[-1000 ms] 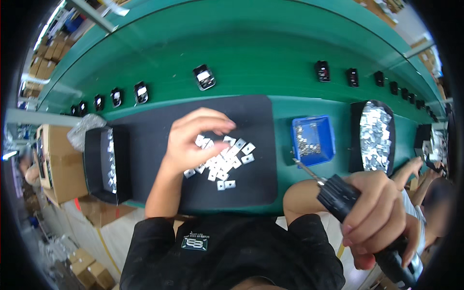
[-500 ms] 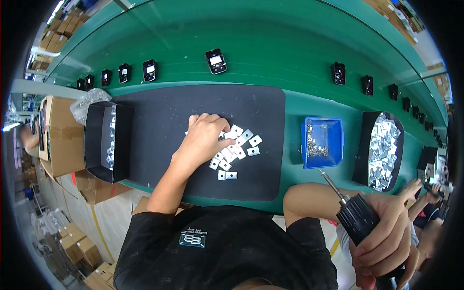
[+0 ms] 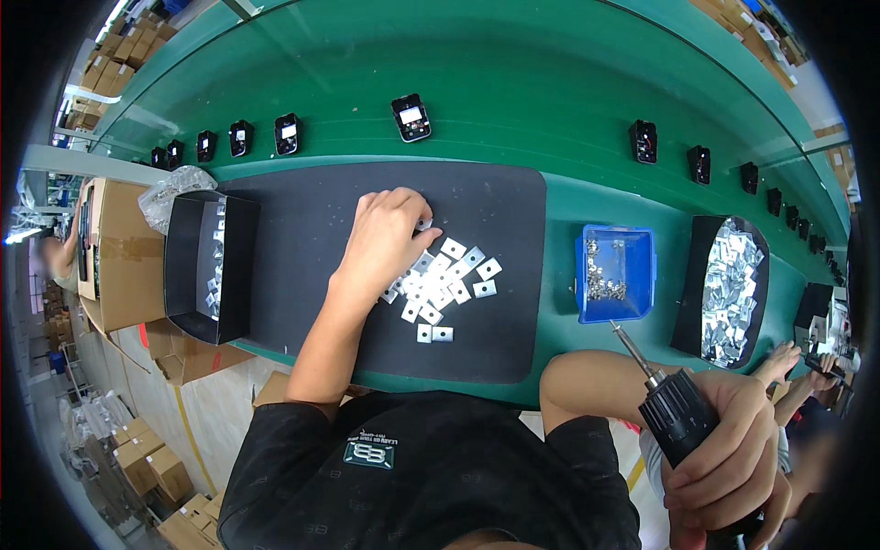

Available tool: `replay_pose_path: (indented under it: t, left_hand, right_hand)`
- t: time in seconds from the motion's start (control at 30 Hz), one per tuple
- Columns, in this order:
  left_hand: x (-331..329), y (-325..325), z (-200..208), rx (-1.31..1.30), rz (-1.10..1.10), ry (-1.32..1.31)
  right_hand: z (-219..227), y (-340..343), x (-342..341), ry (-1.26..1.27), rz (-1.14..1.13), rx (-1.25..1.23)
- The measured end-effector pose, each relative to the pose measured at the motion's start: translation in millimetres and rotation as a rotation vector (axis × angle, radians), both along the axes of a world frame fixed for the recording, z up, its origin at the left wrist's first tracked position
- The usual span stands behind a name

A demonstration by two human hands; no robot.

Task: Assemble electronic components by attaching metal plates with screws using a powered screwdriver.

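Observation:
On the black mat [image 3: 302,197], several small silvery square plates [image 3: 440,286], each with a hole, lie in a loose pile. Just beyond that pile is my left hand [image 3: 390,234], its fingers curled and pinched. A bit of a silvery plate [image 3: 423,224] shows between thumb and fingertips; the fingers hide the rest. My right hand [image 3: 729,449] wraps round a black electric screwdriver [image 3: 676,417] at the lower right. Its bit points up and to the left, close to the near edge of a blue bin [image 3: 646,275] holding small metal screws.
A black box [image 3: 236,275] with some plates stands left of the mat, beside a cardboard carton [image 3: 128,257]. Another black bin [image 3: 692,298], full of plates, sits at the right. Along the far green surface [image 3: 522,101] runs a row of small black devices [image 3: 412,117]. Other people work at both sides.
My left hand has lifted off the pile and moved slightly away from me, with a plate now showing in its fingers. The right hand and screwdriver have barely moved.

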State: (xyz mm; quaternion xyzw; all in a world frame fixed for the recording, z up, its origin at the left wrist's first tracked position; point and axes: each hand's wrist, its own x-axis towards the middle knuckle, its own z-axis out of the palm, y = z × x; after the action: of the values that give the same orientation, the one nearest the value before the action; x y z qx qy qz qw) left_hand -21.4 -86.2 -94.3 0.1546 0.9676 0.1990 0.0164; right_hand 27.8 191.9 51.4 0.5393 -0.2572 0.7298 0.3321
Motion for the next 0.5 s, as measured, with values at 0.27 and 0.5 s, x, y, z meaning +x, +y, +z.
replay_pose_path:
  t: [0.27, 0.5]
  left_hand:
    - [-5, 6, 4, 0.050, -0.001, -0.043]
    - [-67, 76, 20, -0.001, -0.201, 0.109]
  right_hand:
    - [4, -5, 3, 0.003, -0.003, 0.000]
    - [-2, 5, 2, -0.043, 0.027, 0.045]
